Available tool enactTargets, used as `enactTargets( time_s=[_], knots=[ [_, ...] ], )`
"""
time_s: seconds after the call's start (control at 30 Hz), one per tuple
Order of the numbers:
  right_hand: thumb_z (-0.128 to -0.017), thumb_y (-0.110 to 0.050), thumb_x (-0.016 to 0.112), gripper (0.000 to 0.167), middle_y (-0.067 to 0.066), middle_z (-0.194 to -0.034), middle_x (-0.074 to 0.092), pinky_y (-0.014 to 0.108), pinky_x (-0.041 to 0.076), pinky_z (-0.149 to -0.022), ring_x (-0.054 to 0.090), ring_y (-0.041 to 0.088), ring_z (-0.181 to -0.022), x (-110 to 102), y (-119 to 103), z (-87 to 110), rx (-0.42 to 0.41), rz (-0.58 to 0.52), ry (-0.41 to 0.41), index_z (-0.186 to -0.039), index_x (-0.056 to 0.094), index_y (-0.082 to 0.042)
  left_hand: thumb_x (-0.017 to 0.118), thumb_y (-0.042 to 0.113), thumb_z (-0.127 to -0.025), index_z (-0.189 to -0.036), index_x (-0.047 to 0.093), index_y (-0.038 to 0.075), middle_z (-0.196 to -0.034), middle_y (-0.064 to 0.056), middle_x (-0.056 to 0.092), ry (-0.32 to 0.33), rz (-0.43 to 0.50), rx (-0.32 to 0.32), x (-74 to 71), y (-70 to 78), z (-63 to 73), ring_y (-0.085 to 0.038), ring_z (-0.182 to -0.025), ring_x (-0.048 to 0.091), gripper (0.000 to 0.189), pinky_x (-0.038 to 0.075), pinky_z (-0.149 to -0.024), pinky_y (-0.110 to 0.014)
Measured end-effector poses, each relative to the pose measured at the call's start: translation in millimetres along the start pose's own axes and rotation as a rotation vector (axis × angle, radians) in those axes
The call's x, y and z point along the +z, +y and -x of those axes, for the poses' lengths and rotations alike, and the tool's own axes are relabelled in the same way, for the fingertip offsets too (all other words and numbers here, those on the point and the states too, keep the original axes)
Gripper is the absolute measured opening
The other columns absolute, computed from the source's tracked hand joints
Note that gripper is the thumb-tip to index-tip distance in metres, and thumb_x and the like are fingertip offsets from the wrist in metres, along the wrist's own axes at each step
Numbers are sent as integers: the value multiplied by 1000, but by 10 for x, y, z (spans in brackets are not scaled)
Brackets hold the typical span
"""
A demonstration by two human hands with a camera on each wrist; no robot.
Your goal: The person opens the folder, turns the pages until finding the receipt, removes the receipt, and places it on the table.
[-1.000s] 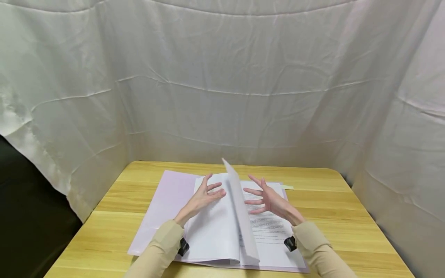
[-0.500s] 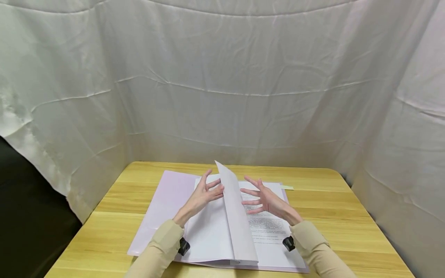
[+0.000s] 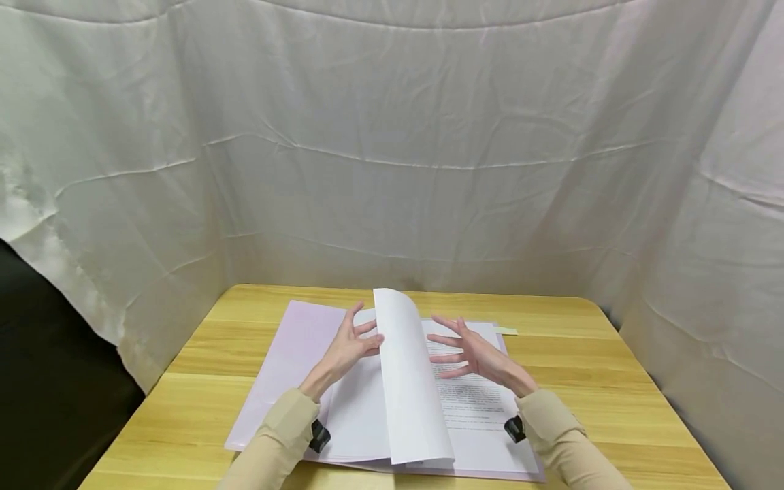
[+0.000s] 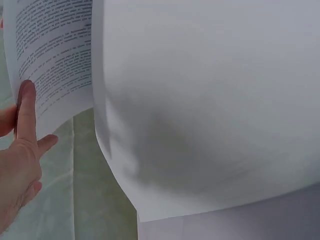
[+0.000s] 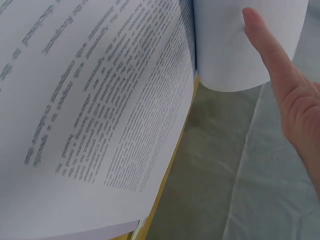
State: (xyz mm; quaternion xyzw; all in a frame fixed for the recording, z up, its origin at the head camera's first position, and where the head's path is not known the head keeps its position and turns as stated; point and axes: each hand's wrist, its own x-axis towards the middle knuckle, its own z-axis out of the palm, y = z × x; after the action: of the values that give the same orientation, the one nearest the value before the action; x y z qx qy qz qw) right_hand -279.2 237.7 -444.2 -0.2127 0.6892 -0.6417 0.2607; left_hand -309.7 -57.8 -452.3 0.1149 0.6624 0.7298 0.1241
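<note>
A lilac folder (image 3: 300, 347) lies spread on the table, with white sheets on both sides. From its middle rises a lifted sheet (image 3: 407, 381), bowed over to the left and blank on the side facing up. At that sheet's left edge is my left hand (image 3: 346, 350), fingers extended; the left wrist view shows a straight finger against its printed side (image 4: 55, 55). To the right of the sheet, my right hand (image 3: 484, 357) has its fingers spread, hovering over a printed page (image 3: 471, 408). In the right wrist view one fingertip overlaps the curved sheet (image 5: 225, 55).
The wooden table (image 3: 588, 381) extends around the folder. A pale yellow tab (image 3: 505, 331) sticks out by the folder's upper right corner. Light grey cloth (image 3: 429, 136) hangs behind and along both sides, and something black (image 3: 49, 381) shows at the left.
The lifted sheet has swung from nearly upright over to the left, showing more of its blank side. My left hand has shifted slightly left with its edge; the right hand stays almost in place.
</note>
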Motion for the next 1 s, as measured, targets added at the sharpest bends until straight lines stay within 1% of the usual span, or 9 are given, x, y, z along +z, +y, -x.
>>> enactTargets(
  time_s=[0.13,0.23,0.4,0.5,0.57,0.67,0.8,0.87,1.0],
  knots=[
    [-108,-52,8,64,29,-166,14,59,52,-102,43,55,-138,-33,11,26,8,10,3,-164,7,-20,66,-8,-89,-160,7,6,-151,-39,39,19,-20,-22,-26,-6,6,-43,-115,67,93,60,-94,-47],
    [-108,-51,8,64,29,-166,16,61,50,-103,42,57,-138,-68,26,50,17,28,14,-164,8,-18,70,-5,-87,-160,8,6,-149,-40,40,29,-57,-57,-61,-23,16,-42,-110,69,96,60,-94,-48],
    [-110,-48,8,63,29,-165,18,59,52,-102,42,57,-137,-157,65,95,42,74,50,-163,9,-15,76,0,-84,-159,13,6,-137,-37,55,53,-139,-102,-133,-63,34,-31,-96,74,99,62,-89,-46],
    [-110,-48,11,62,30,-164,22,54,57,-98,47,54,-136,-232,110,116,65,115,90,-163,13,-15,78,1,-83,-159,16,5,-125,-33,65,65,-192,-108,-184,-85,39,-26,-87,74,98,63,-84,-43],
    [-110,-47,11,62,30,-163,23,54,57,-98,48,53,-135,-274,131,133,78,121,107,-163,14,-15,78,3,-83,-158,16,4,-120,-31,68,62,-230,-116,-228,-96,42,-23,-83,74,98,63,-82,-41],
    [-110,-46,11,62,30,-163,25,56,56,-98,49,53,-135,-332,159,154,90,131,122,-163,14,-14,78,4,-84,-157,17,1,-117,-32,69,42,-269,-119,-301,-110,45,-21,-79,74,95,63,-81,-40],
    [-110,-46,12,62,32,-162,25,57,55,-99,49,53,-134,-399,182,189,98,161,141,-163,14,-12,77,4,-85,-154,24,-1,-111,-33,69,51,-347,-113,-382,-125,59,-19,-72,71,88,62,-78,-38],
    [-110,-47,14,63,31,-161,27,55,56,-99,51,51,-133,-429,196,206,110,178,164,-162,15,-13,78,5,-85,-152,28,-1,-106,-30,69,72,-399,-109,-411,-131,65,-18,-69,68,83,60,-75,-35],
    [-110,-47,18,63,30,-160,32,53,56,-100,56,47,-130,-491,230,226,137,212,226,-161,19,-11,78,6,-84,-148,31,1,-92,-22,70,103,-509,-86,-455,-143,64,-16,-67,63,79,53,-68,-29]
  ],
)
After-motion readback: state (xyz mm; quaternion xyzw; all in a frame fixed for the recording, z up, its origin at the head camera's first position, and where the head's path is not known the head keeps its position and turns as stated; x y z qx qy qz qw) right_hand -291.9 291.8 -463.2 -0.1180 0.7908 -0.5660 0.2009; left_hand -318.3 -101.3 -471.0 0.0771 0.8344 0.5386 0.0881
